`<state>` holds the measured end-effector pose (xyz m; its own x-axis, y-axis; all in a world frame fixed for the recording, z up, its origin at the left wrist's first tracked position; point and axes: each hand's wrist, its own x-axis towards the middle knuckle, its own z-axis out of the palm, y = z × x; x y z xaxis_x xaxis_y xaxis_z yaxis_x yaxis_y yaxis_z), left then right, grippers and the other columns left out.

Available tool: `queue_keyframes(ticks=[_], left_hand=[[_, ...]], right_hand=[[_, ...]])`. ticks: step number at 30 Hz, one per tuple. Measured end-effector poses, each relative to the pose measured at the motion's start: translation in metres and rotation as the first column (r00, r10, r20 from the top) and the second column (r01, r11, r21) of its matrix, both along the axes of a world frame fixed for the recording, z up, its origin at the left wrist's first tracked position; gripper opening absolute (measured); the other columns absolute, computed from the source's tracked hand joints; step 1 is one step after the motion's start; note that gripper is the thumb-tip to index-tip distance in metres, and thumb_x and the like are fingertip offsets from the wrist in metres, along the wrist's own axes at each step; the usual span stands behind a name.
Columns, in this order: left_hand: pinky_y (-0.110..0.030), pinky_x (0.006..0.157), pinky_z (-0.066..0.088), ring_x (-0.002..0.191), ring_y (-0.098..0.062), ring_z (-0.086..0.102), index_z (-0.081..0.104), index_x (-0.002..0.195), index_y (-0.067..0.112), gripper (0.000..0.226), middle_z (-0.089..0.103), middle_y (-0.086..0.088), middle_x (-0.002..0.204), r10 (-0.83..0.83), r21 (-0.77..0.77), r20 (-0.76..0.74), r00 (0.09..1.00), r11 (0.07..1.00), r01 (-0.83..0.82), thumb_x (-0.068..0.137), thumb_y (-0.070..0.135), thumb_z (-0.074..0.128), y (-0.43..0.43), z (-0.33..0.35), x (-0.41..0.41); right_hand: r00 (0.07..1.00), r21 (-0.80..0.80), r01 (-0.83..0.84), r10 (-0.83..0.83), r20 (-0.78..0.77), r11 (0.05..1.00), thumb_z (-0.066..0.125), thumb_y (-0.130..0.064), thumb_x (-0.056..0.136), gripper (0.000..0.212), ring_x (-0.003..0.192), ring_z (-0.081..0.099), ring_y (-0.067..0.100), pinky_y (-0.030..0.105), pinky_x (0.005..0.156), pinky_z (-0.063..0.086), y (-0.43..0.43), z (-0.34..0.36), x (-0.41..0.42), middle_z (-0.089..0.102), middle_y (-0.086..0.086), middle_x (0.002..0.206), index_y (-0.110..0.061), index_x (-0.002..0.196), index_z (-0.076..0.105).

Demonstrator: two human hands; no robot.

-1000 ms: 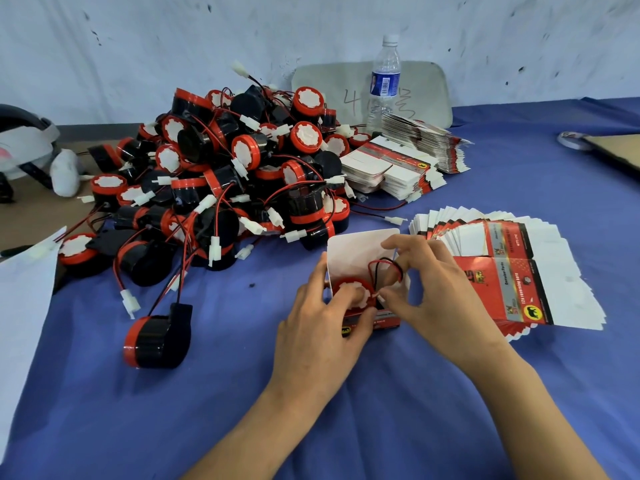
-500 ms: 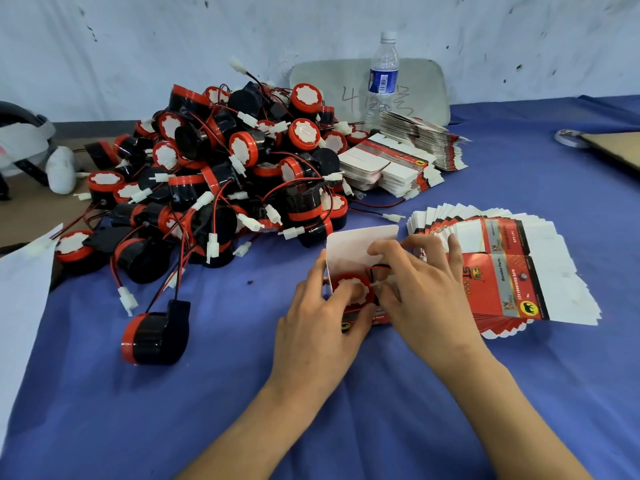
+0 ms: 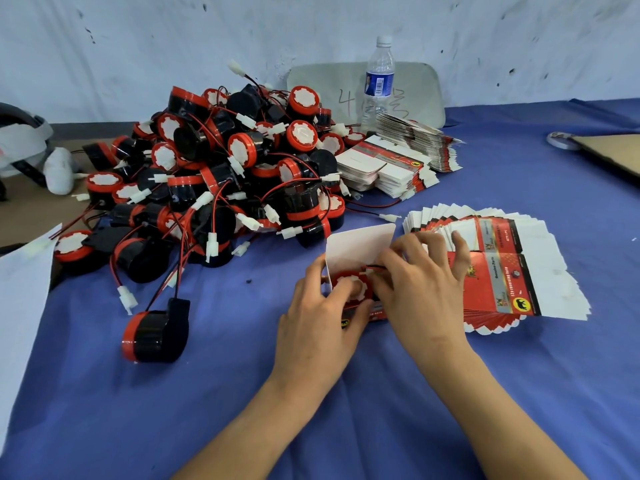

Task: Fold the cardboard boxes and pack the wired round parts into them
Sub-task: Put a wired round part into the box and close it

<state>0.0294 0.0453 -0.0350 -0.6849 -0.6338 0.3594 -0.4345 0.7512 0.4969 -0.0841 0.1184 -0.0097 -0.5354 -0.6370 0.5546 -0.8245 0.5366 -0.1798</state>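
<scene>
On the blue cloth (image 3: 242, 393), the left hand (image 3: 322, 320) grips a cardboard box (image 3: 360, 242) containing a round part (image 3: 353, 284). The right hand (image 3: 426, 285) pinches its wire (image 3: 375, 267).

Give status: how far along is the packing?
Early. Done: one box is folded with a round part seated inside, top open. In hand: left hand grips the box, right hand pinches the wire at its mouth. Left: the big pile of parts and the fanned flat boxes; no closed box in view.

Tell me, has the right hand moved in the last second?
Yes. The right hand shifted slightly right, its fingers now spread over the left edge of the fanned flat boxes.
</scene>
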Motion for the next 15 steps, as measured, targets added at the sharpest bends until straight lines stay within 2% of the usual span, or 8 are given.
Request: queue_keyframes(ticks=[4,7,10,12,13,15], left_hand=[[-0.045,0.07,0.056,0.114,-0.02,0.053,0.066,0.11,0.026,0.028,0.042,0.001,0.142,0.003,0.002,-0.037,0.999,1.0,-0.003,0.089,0.043,0.06,0.001,0.0,-0.001],[-0.045,0.067,0.056,0.109,-0.021,0.055,0.068,0.108,0.026,0.025,0.046,0.0,0.137,0.01,0.006,-0.065,0.998,1.0,-0.01,0.087,0.041,0.064,0.002,0.0,-0.002],[-0.045,0.065,0.056,0.107,-0.021,0.056,0.067,0.108,0.026,0.026,0.046,0.001,0.136,0.003,0.005,-0.066,0.998,1.0,-0.003,0.087,0.041,0.064,0.001,-0.001,-0.001],[-0.044,0.065,0.056,0.107,-0.02,0.057,0.066,0.111,0.027,0.028,0.044,0.003,0.137,-0.004,0.003,-0.056,0.998,1.0,0.004,0.088,0.042,0.064,-0.001,-0.002,-0.001],[-0.044,0.065,0.056,0.106,-0.019,0.057,0.066,0.111,0.027,0.029,0.043,0.004,0.138,-0.004,0.004,-0.052,0.999,1.0,0.004,0.088,0.043,0.063,-0.001,-0.003,-0.001],[-0.043,0.065,0.056,0.105,-0.017,0.058,0.066,0.109,0.027,0.027,0.042,0.005,0.138,-0.002,0.006,-0.057,0.998,1.0,0.002,0.089,0.045,0.062,-0.001,-0.002,-0.001]], right_hand=[[0.999,0.034,-0.01,0.009,0.036,0.999,0.079,-0.019,0.074,0.013,0.124,0.037,0.031,0.055,0.109,0.012,0.0,-0.001,-0.002,0.062,0.008,0.118,-0.009,0.07,0.072],[0.986,0.111,-0.042,0.023,0.165,0.993,0.07,-0.026,0.084,0.02,0.144,0.017,0.03,0.051,0.113,-0.003,0.0,-0.002,-0.007,0.04,-0.002,0.15,-0.013,0.069,0.073],[0.944,0.056,-0.133,0.11,0.311,0.99,0.053,-0.04,0.084,0.032,0.147,0.002,0.016,0.05,0.117,-0.001,0.0,-0.002,-0.013,0.028,-0.013,0.155,-0.017,0.073,0.073],[0.899,-0.072,-0.193,0.205,0.388,0.979,0.043,-0.048,0.082,0.043,0.146,0.006,0.015,0.049,0.117,0.01,0.001,0.002,-0.011,0.034,-0.01,0.152,-0.016,0.083,0.073],[0.884,-0.148,-0.217,0.259,0.389,0.965,0.049,-0.046,0.084,0.039,0.145,0.013,0.02,0.047,0.116,0.016,0.003,0.004,-0.009,0.04,-0.004,0.148,-0.014,0.087,0.072],[0.906,-0.269,-0.239,0.314,0.285,0.933,0.07,-0.029,0.084,0.022,0.134,0.033,0.029,0.043,0.11,0.029,0.007,0.008,-0.008,0.051,0.007,0.134,-0.008,0.094,0.068]])
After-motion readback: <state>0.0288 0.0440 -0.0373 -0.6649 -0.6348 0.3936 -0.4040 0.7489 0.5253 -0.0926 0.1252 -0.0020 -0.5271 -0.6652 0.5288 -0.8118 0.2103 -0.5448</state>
